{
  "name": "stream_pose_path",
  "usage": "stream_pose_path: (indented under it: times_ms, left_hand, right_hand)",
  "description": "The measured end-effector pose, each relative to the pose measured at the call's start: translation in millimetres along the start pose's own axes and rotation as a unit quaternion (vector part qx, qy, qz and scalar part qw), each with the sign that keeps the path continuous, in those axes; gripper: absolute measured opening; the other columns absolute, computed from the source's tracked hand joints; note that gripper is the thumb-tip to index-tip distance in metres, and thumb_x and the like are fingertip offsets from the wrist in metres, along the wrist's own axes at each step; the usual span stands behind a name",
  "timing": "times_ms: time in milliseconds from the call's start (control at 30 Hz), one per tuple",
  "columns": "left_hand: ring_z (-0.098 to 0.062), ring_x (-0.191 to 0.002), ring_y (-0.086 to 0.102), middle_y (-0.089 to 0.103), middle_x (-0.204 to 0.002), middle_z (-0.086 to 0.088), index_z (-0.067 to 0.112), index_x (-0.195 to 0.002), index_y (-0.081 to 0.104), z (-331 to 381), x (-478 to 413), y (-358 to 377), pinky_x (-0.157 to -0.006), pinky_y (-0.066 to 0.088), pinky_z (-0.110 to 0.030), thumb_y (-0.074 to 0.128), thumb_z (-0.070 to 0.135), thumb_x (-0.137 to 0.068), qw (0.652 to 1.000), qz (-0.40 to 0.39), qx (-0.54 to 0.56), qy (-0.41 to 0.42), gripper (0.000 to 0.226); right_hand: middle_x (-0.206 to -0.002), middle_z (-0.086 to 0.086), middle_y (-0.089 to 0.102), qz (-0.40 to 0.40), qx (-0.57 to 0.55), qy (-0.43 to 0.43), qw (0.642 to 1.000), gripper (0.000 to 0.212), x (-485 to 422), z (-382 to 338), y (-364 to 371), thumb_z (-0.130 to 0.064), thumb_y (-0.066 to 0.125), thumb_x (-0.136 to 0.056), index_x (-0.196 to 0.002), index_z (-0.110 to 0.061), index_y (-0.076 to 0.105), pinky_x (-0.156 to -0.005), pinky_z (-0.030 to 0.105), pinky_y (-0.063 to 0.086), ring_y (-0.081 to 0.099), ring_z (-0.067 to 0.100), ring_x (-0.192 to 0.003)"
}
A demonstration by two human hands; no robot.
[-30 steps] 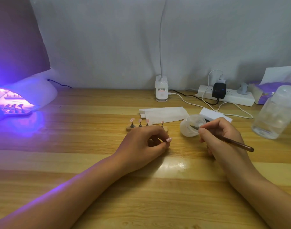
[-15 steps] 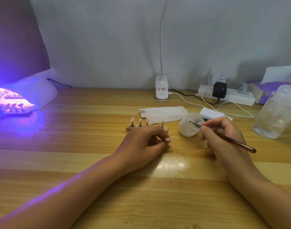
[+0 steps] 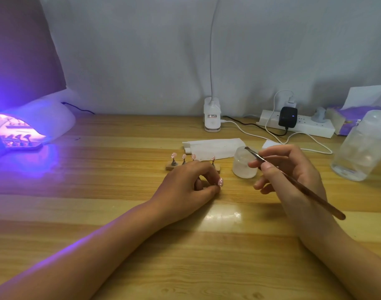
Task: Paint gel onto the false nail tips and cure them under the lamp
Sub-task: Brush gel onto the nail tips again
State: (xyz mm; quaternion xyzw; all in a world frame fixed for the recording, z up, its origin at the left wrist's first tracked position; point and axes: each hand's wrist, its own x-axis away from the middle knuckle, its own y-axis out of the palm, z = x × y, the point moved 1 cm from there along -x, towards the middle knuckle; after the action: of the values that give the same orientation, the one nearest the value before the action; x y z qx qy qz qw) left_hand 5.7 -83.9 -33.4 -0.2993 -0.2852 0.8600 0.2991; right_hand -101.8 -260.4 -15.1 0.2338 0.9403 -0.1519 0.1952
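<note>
My left hand (image 3: 185,182) rests on the wooden table and pinches a small stand with a pink false nail tip (image 3: 220,182) at its fingertips. Behind it a wooden holder (image 3: 170,166) carries several more pink tips on stands. My right hand (image 3: 293,172) grips a thin brown brush (image 3: 297,182), whose bristle end sits at the rim of a small frosted gel jar (image 3: 243,164). At the far left the white curing lamp (image 3: 44,118) glows violet, with another holder of tips (image 3: 20,141) inside.
White paper wipes (image 3: 213,146) lie behind the holder. A desk lamp base (image 3: 212,118) stands at the back centre, a power strip (image 3: 302,124) with cables to its right. A clear plastic bottle (image 3: 362,148) and a tissue pack (image 3: 358,105) are at the far right.
My right hand has lifted and drawn the brush tip up from inside the jar to its rim. My left hand has kept still with the nail tip.
</note>
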Motion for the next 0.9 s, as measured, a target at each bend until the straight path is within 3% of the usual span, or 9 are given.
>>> stream_pose_path:
  times_ms: [300,467,567,900]
  left_hand:
    - [-0.019,-0.069,0.058,0.067,-0.089,0.014,0.022,-0.098,0.075,0.0,-0.7,0.3,-0.065,0.047,-0.031,0.071,0.019,-0.089,1.0,-0.006,0.027,-0.007,0.011]
    - [-0.027,-0.075,0.058,0.067,-0.09,0.013,0.023,-0.096,0.075,0.1,-1.3,0.6,-0.067,0.046,-0.032,0.07,0.016,-0.089,0.999,-0.018,0.048,-0.012,0.011]
    - [-0.024,-0.075,0.058,0.064,-0.092,0.016,0.027,-0.096,0.075,-0.6,-1.5,0.2,-0.068,0.046,-0.031,0.07,0.017,-0.089,0.999,-0.02,0.035,-0.019,0.013]
    - [-0.004,-0.067,0.05,0.061,-0.088,0.019,0.025,-0.096,0.075,-0.6,-1.0,0.8,-0.065,0.042,-0.022,0.073,0.023,-0.087,0.999,-0.018,0.02,-0.017,0.01]
  right_hand:
    - [-0.075,0.01,0.071,-0.09,-0.074,0.094,0.989,0.004,3.1,1.7,5.7,-0.007,0.059,-0.09,-0.09,-0.006,0.056,-0.051,0.02,0.049,0.057,0.016,-0.056]
    - [-0.068,0.009,0.069,-0.092,-0.061,0.128,0.986,0.006,1.1,5.0,7.9,-0.011,0.056,-0.091,-0.087,-0.007,0.055,-0.049,0.022,0.047,0.055,0.015,-0.052]
    - [-0.068,0.01,0.069,-0.092,-0.062,0.134,0.985,0.007,0.8,6.0,8.3,-0.014,0.056,-0.093,-0.09,-0.008,0.057,-0.052,0.028,0.046,0.056,0.017,-0.053]
    - [-0.08,0.006,0.073,-0.114,-0.048,0.115,0.986,0.005,1.7,2.0,8.0,-0.012,0.061,-0.092,-0.096,-0.011,0.06,-0.056,0.024,0.052,0.065,0.014,-0.065]
